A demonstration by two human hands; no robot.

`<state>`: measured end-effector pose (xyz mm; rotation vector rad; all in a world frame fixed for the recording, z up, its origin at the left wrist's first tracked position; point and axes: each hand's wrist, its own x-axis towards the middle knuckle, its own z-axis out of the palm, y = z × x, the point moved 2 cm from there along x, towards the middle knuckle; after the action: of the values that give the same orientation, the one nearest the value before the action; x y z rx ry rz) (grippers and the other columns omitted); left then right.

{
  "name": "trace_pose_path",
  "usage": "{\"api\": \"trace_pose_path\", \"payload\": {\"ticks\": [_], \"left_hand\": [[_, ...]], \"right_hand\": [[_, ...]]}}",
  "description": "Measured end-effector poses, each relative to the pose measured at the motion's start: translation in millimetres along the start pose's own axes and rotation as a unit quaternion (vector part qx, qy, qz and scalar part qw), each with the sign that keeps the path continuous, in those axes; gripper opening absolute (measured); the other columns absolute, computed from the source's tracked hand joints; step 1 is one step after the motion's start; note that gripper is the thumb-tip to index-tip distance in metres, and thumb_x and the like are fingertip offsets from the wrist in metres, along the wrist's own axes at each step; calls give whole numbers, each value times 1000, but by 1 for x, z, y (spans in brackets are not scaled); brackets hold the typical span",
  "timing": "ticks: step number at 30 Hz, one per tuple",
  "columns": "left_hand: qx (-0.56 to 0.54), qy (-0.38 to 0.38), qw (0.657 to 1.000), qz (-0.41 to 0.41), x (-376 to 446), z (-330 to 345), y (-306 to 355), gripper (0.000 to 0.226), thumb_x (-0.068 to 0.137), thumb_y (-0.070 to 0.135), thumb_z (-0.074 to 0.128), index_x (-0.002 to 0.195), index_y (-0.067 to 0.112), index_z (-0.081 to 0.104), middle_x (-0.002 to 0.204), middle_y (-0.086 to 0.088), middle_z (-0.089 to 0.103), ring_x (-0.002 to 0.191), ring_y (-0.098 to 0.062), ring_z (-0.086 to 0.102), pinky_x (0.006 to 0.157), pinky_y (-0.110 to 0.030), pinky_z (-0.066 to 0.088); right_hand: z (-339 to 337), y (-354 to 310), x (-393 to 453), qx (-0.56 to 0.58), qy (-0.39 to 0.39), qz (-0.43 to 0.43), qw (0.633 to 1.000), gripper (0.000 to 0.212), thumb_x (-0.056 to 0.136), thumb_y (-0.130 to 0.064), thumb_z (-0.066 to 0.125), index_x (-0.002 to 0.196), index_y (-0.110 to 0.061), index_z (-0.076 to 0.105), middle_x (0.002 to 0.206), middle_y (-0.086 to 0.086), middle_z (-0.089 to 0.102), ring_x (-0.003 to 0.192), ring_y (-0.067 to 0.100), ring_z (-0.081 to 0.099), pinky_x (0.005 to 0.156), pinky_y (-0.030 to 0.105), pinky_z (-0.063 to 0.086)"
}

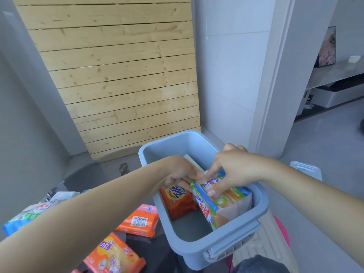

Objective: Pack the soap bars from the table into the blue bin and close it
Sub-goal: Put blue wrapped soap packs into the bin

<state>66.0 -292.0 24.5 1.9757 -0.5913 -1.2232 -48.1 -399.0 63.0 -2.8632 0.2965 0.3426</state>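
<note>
The blue bin (pixel 260 201) stands open on the table's right edge. Inside it an orange Tide soap pack (pixel 178 200) stands at the left, and yellow-green packs (pixel 234 200) fill the right side. Both hands are in the bin over a blue-and-white soap pack (pixel 205 203) that leans between them. My right hand (pixel 234 170) pinches its top edge with curled fingers. My left hand (pixel 180 171) grips the same pack's top from the left, above the Tide pack. On the table lie orange soap packs (pixel 137 222), (pixel 114 255) and blue-white packs (pixel 21 219) under my left forearm.
The bin's lid (pixel 306 169) lies to the right, beyond my right forearm. The table (pixel 94 174) is dark glass. A wooden slatted panel (pixel 122 75) leans against the wall behind it. A pink stool (pixel 283 231) shows below the bin. A doorway opens at the right.
</note>
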Motion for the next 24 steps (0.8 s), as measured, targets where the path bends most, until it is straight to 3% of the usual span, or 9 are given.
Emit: {"api": "trace_pose_path", "payload": {"ticks": [4,7,9,11,14,17,20,24], "left_hand": [[9,-4,1000,12,4,3,-1,33,92,5,56,117,-17,56,122,-30,61,118,-41,58,90,-38,50],[59,-23,998,31,5,2,-2,31,90,6,59,114,-14,60,111,-25,67,108,-33,64,86,-32,54],[120,-71,989,42,3,1,1,31,88,8,63,113,-9,63,102,-16,71,93,-19,67,80,-22,56],[246,-82,964,59,3,1,5,32,81,17,73,110,5,69,99,-2,72,85,-11,63,77,-18,52],[406,-26,908,98,7,3,9,41,67,29,83,102,20,64,80,15,54,76,-9,53,61,-18,39],[441,-11,889,123,15,6,8,50,62,33,87,95,17,52,78,11,49,80,-16,49,57,-21,36],[517,7,844,142,19,11,10,58,60,41,86,95,11,53,84,2,55,79,-20,49,52,-23,32],[552,21,819,156,24,16,11,60,60,45,85,95,12,50,95,-5,61,82,-21,50,49,-22,28]], "right_hand": [[4,2,-1,-68,-7,-28,997,64,55,-71,67,115,-50,58,110,-3,51,106,21,32,91,34,30],[7,1,-7,-135,12,-67,989,70,51,-70,70,116,-47,56,105,-11,54,99,15,29,85,36,25],[13,-2,-8,-168,21,-85,982,70,50,-67,72,114,-43,56,103,-14,56,98,14,30,85,37,25],[20,-4,-8,-198,21,-102,975,68,52,-63,73,114,-41,55,101,-14,60,102,14,31,90,39,21],[26,-2,-5,-252,19,-115,961,66,55,-59,73,115,-38,55,98,-13,64,106,17,32,98,43,9],[28,1,-1,-320,-7,-122,940,65,55,-56,75,115,-35,57,98,-9,64,110,20,33,105,48,10],[32,3,6,-384,-11,-134,913,57,57,-56,74,107,-29,64,97,-6,61,108,23,33,104,48,14],[33,5,13,-388,1,-136,912,63,57,-60,73,110,-30,60,99,-3,59,108,24,31,102,50,13]]}}
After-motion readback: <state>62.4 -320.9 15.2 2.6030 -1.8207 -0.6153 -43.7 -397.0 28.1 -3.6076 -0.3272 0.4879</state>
